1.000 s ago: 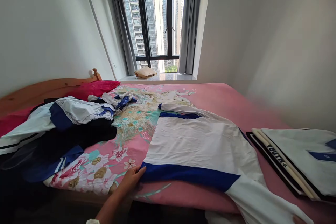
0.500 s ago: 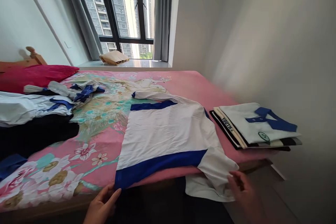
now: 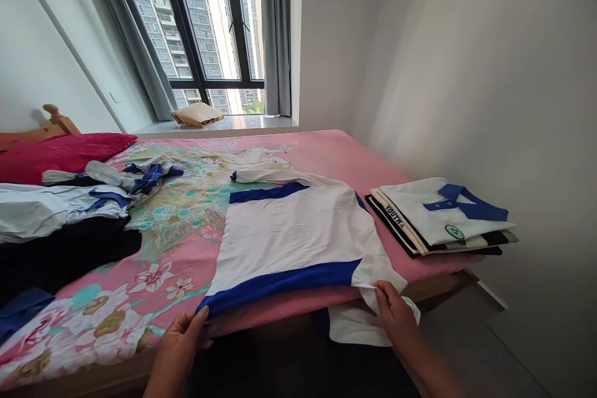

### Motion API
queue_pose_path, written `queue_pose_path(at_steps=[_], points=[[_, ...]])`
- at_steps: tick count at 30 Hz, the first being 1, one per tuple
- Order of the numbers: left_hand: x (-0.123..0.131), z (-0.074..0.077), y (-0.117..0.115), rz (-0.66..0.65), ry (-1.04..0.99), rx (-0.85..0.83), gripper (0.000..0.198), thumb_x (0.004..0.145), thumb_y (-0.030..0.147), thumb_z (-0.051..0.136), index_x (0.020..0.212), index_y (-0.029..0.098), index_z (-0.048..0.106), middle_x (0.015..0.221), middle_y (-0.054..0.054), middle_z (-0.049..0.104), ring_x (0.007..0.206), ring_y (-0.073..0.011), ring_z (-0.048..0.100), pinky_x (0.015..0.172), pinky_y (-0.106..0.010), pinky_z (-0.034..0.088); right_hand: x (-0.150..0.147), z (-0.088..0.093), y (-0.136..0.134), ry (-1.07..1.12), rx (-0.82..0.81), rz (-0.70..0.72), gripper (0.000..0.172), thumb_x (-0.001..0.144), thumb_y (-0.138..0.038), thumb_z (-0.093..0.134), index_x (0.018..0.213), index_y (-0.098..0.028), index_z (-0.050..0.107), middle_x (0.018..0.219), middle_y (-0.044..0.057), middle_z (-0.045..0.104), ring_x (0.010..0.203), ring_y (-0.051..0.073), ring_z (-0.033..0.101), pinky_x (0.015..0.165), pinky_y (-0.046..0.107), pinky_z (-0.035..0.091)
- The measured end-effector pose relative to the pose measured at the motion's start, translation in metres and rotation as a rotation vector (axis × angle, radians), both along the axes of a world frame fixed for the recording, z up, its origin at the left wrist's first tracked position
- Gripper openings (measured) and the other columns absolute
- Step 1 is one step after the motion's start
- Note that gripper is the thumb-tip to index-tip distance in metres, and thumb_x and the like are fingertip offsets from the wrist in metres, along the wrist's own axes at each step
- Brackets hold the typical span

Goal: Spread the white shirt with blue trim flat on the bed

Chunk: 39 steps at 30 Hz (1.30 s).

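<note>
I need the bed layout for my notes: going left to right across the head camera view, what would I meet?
Heap of unfolded clothes → left hand → white and blue shirt → right hand → stack of folded shirts.

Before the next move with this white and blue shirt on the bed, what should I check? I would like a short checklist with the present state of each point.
1. Left hand grips the near corner of the shirt: ok, at the blue band.
2. Right hand pinches the sleeve: ok.
3. Shirt body lies flat on the bed: ok, only light creases.
4. Sleeve fully on the bed: not ok, it hangs over the near edge.
5. Shirt not lying on the folded stack: ok, it is beside it.
6. Far side of the shirt tucked evenly: cannot tell.
</note>
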State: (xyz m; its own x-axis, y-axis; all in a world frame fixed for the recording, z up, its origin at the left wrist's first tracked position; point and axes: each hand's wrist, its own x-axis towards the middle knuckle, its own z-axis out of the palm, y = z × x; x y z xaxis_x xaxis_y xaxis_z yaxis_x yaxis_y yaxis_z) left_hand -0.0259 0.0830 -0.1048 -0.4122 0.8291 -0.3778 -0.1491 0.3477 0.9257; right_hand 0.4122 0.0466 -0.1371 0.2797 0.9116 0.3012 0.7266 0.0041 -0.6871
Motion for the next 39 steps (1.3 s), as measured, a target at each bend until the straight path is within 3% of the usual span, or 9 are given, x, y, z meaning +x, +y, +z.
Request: queue_pose_path(at_steps=[6,9,12,16,20,23,25,32,39], points=[[0.004,0.026,0.010,-0.004,0.170,0.093,0.054,0.052,0.050,0.075,0.092,0.024,0.049,0.046,0.009,0.056,0.034,-0.0098,0.046,0.035,-0.018,0.034,0.009,0.052,-0.003,-0.158,-0.113,0.231,0.026,0.090,-0.044,0.043,0.099,-0.024,0.056,0.077,0.001,0.066,0.067,0.018,0.062,0.062,0.029,0.047],[-0.005,0.032,-0.005,-0.106,0.235,0.117,0.060,0.050,0.060,0.072,0.091,0.024,0.048,0.043,0.009,0.054,0.031,-0.0082,0.039,0.033,-0.017,0.028,0.019,0.075,-0.006,-0.291,-0.053,0.430,0.021,0.089,-0.037,0.049,0.103,-0.027,0.062,0.091,0.003,0.070,0.081,0.020,0.065,0.072,0.030,0.049],[-0.013,0.039,-0.027,-0.163,0.297,0.191,0.063,0.052,0.064,0.070,0.096,0.024,0.053,0.041,0.010,0.050,0.033,-0.0081,0.039,0.034,-0.018,0.029,0.027,0.090,-0.017,-0.374,-0.020,0.483,0.023,0.091,-0.032,0.044,0.093,-0.025,0.066,0.082,0.004,0.068,0.077,0.019,0.064,0.071,0.030,0.049],[-0.017,0.044,-0.051,-0.223,0.306,0.233,0.057,0.054,0.064,0.070,0.092,0.022,0.066,0.046,0.007,0.051,0.039,-0.0090,0.044,0.039,-0.020,0.038,0.027,0.089,-0.037,-0.368,-0.076,0.424,0.027,0.092,-0.030,0.040,0.088,-0.023,0.065,0.084,0.005,0.062,0.071,0.017,0.060,0.065,0.028,0.046],[-0.020,0.036,-0.061,-0.410,0.351,0.211,0.048,0.060,0.058,0.070,0.092,0.023,0.071,0.064,0.000,0.066,0.058,-0.0184,0.061,0.055,-0.030,0.053,0.019,0.061,-0.047,-0.242,-0.139,0.368,0.025,0.088,-0.018,0.034,0.089,-0.022,0.058,0.084,0.004,0.061,0.074,0.018,0.059,0.067,0.029,0.045],[-0.023,0.027,-0.058,-0.489,0.545,0.264,0.041,0.062,0.047,0.071,0.096,0.024,0.070,0.095,-0.004,0.071,0.091,-0.0261,0.066,0.080,-0.036,0.054,0.006,0.041,-0.042,-0.159,-0.162,0.297,0.024,0.079,-0.008,0.032,0.085,-0.022,0.052,0.079,0.002,0.060,0.073,0.018,0.058,0.067,0.029,0.045],[-0.024,0.025,-0.053,-0.466,0.727,0.312,0.034,0.063,0.041,0.068,0.092,0.024,0.069,0.098,-0.005,0.071,0.095,-0.0266,0.065,0.087,-0.038,0.051,-0.004,0.037,-0.035,-0.118,-0.122,0.246,0.023,0.074,-0.007,0.033,0.083,-0.022,0.048,0.078,0.001,0.058,0.073,0.017,0.057,0.068,0.028,0.045],[-0.032,0.049,-0.029,-0.388,1.142,0.408,0.030,0.071,0.052,0.057,0.080,0.027,0.071,0.084,-0.003,0.067,0.078,-0.0217,0.065,0.075,-0.032,0.053,-0.011,0.068,-0.017,-0.290,-0.056,0.391,0.025,0.079,-0.016,0.043,0.099,-0.024,0.056,0.092,0.003,0.063,0.083,0.020,0.060,0.072,0.031,0.045],[-0.029,0.069,-0.008,-0.392,1.129,0.527,0.038,0.073,0.055,0.054,0.092,0.028,0.072,0.108,-0.004,0.070,0.086,-0.0218,0.068,0.077,-0.029,0.054,0.004,0.111,0.001,-0.280,-0.047,0.451,0.023,0.092,-0.031,0.039,0.091,-0.022,0.061,0.093,0.005,0.064,0.081,0.018,0.060,0.073,0.031,0.045]])
